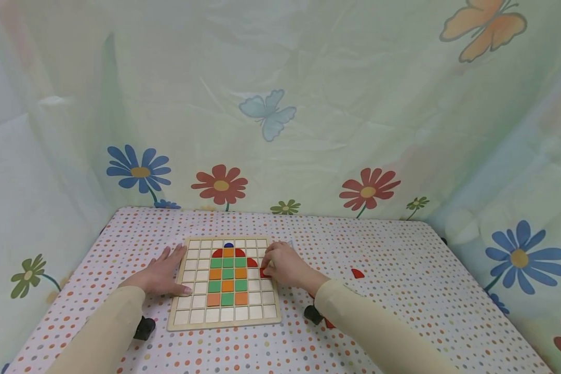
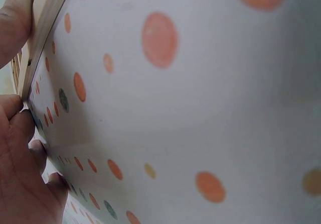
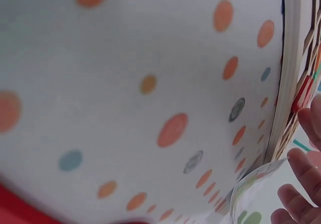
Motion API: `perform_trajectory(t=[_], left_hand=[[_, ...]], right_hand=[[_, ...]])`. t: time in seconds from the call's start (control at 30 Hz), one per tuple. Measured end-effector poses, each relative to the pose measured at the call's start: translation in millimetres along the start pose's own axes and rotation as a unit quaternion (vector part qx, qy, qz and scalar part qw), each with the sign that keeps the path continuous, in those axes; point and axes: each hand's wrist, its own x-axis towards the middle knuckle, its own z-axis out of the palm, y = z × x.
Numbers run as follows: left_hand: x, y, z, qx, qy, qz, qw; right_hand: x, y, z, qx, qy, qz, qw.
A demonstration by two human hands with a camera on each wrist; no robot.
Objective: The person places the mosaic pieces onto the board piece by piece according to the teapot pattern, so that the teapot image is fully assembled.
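Note:
A wooden grid board [image 1: 198, 317] lies on the table, with green square tiles [image 1: 227, 274], orange square tiles [image 1: 227, 285], red quarter-round tiles [image 1: 251, 263] and a blue half-round tile [image 1: 228, 245] in its cells. My left hand [image 1: 161, 272] rests at the board's left edge, fingers spread and thumb over the frame. At the right edge, my right hand [image 1: 284, 264] pinches a red tile [image 1: 264, 272] over the rightmost column. The right wrist view also shows this red tile [image 3: 302, 92] by the fingertips; its full shape is hidden.
Right of the board lies a loose red quarter-round tile [image 1: 357, 273]. Another red piece [image 1: 329, 323] is partly hidden by the right forearm. Something clear with a curved edge [image 3: 233, 204] stands beyond the right hand. A flowered curtain [image 1: 308, 156] hangs behind the dotted table.

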Motion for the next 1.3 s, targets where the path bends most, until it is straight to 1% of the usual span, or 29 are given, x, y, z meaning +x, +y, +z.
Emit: perform_trajectory(t=[0.1, 0.33, 0.57, 0.73, 0.87, 1.0, 1.2, 1.3], left_hand=[[0.1, 0.7, 0.0, 0.0, 0.0, 0.0, 1.0], [-0.4, 2.2, 0.5, 0.001, -0.001, 0.001, 1.0], [-2.4, 2.2, 1.8, 0.001, -0.004, -0.002, 1.0], [-3.5, 1.9, 3.3, -0.003, -0.002, -0.002, 1.0], [-2.6, 1.4, 3.5, 0.002, -0.001, 0.001, 1.0], [-1.7, 1.5, 1.9, 0.01, -0.002, 0.002, 0.9999], [-1.6, 1.4, -1.2, 0.014, -0.001, 0.003, 0.9999], [-2.4, 0.5, -1.9, 0.014, 0.0, 0.007, 0.9999]], right_hand=[[-3.6, 1.5, -2.3, 0.0, 0.001, 0.001, 1.0], [-9.5, 5.8, -4.0, -0.032, -0.005, -0.021, 0.9992], [-12.0, 5.0, -4.3, -0.049, -0.022, -0.024, 0.9983], [-17.3, 5.6, -8.8, -0.024, -0.015, -0.022, 0.9993], [-27.0, 12.6, -15.2, 0.0, 0.002, -0.019, 0.9998], [-38.1, 23.7, -22.2, 0.01, 0.017, -0.009, 0.9998], [-55.1, 42.1, -33.5, 0.014, 0.028, 0.037, 0.9988], [-63.4, 51.4, -38.1, 0.01, 0.031, 0.046, 0.9984]])
